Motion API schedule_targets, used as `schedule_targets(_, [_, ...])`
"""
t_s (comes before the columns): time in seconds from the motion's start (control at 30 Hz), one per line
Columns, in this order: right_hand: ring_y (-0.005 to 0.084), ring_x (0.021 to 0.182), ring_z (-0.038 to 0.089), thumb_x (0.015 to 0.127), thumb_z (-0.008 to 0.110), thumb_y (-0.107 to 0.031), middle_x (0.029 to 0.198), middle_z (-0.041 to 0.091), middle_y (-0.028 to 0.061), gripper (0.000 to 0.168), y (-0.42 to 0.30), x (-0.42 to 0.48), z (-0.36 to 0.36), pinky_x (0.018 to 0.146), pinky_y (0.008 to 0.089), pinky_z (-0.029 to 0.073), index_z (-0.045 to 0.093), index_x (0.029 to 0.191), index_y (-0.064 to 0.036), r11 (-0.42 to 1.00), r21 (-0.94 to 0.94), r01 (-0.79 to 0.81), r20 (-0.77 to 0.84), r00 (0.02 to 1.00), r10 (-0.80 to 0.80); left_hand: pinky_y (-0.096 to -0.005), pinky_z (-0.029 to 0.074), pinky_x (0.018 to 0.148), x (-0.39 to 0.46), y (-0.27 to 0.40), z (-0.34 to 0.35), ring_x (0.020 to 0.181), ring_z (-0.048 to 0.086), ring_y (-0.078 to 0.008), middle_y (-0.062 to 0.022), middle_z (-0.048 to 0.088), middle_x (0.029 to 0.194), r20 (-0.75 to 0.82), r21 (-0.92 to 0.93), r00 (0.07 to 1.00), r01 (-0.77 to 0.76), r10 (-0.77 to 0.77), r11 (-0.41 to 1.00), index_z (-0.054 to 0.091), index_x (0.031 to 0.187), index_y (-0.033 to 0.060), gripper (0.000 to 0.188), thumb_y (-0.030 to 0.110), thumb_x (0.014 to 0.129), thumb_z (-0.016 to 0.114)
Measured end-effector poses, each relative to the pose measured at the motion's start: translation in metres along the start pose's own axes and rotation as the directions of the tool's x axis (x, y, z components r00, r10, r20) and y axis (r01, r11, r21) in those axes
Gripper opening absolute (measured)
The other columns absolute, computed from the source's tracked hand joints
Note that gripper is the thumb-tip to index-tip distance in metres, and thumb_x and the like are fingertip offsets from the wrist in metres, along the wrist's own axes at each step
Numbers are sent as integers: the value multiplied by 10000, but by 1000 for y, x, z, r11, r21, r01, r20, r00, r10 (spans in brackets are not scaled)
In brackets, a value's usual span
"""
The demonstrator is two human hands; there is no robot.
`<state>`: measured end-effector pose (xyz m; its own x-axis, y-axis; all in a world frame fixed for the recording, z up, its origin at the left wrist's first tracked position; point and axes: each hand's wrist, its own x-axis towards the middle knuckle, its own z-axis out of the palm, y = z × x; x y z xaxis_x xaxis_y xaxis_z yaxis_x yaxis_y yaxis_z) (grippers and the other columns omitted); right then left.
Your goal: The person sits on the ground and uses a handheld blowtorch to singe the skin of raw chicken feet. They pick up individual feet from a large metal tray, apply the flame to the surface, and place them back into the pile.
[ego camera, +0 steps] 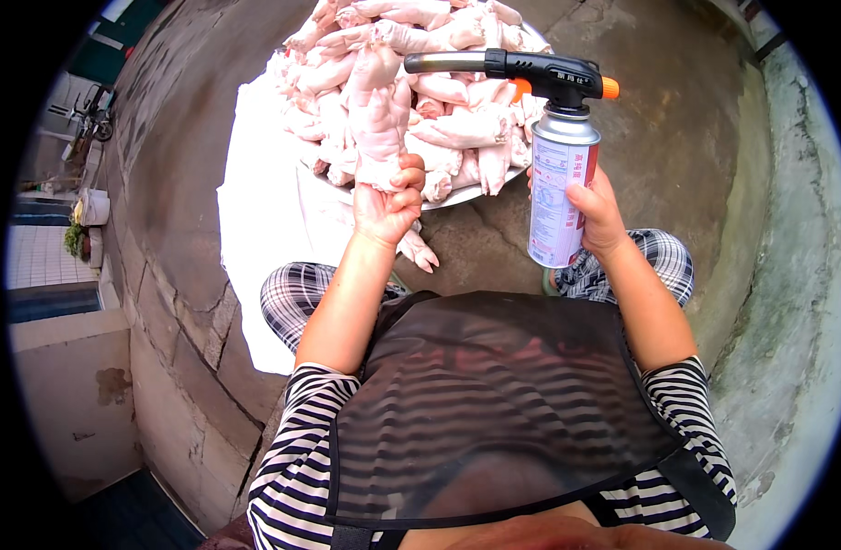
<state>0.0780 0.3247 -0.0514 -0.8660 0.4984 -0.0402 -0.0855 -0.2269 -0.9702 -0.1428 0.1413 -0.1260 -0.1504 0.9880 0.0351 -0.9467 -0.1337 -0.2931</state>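
My left hand [391, 210] grips a pale pig's trotter [378, 117] by its lower end, with the hoof end pointing up. In my right hand [601, 216] is a gas canister [563, 192] bearing printed writing, held upright. A black torch head [551, 75] with an orange knob and orange trigger is fitted on top of it. Its metal nozzle [448, 62] points left, with the tip close beside the raised trotter. I cannot make out a flame. Behind both hands, a large metal basin [462, 198] is heaped with more trotters [462, 130].
A white sheet [262, 275] lies left of the basin, brightly overexposed. One trotter [418, 249] lies below the basin's rim near my knees. Wet concrete floor [661, 137] surrounds the basin. A stained wall [799, 275] runs along the right. A white bucket [94, 206] and a parked two-wheeler [94, 117] stand far left.
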Motion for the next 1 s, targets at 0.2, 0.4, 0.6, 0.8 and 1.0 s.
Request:
schedule_targets(0.2, [205,967,597,707,663,-469,1093,590,139,766,-3,2,4,841,338,489,453,1262,15,999,-30,18,-22,1000,-18,-243,298,428,-5,10,-3,708,458,-156,-82,451,909,-7,152,996,-85,87,985,489,1066,25,458,455,912,514])
schedule_targets(0.4, [202,958,594,734,652,-437,1079,593,137,711,9,3,-20,837,340,490,449,1259,-3,998,-51,-47,-116,992,41,-192,316,412,-2,32,-15,711,526,-166,-112,569,960,-61,755,834,-321,548,572,476,1223,28,611,547,905,521])
schedule_targets(0.6, [198,951,600,808,626,-331,1064,585,118,589,43,1,-61,820,343,511,434,1277,-31,985,-80,-154,-247,960,130,-219,360,434,23,47,-77,699,615,-156,-78,609,947,-37,926,770,-214,637,312,427,1185,102,448,342,881,651])
schedule_targets(0.8, [183,964,582,825,645,-287,1094,574,100,575,61,-4,-87,853,342,492,434,1287,-18,975,-20,-220,-316,927,203,-218,376,453,45,48,-110,719,609,-143,-71,589,972,-115,974,757,-40,643,222,424,1202,87,475,329,865,657])
schedule_targets(1.0, [200,924,605,835,631,-285,1073,567,110,559,62,-2,-90,811,368,528,425,1284,-23,976,-30,-216,-306,931,197,-231,393,494,39,51,-104,710,595,-155,-90,584,972,-175,982,698,169,694,78,414,1213,70,528,341,838,668])
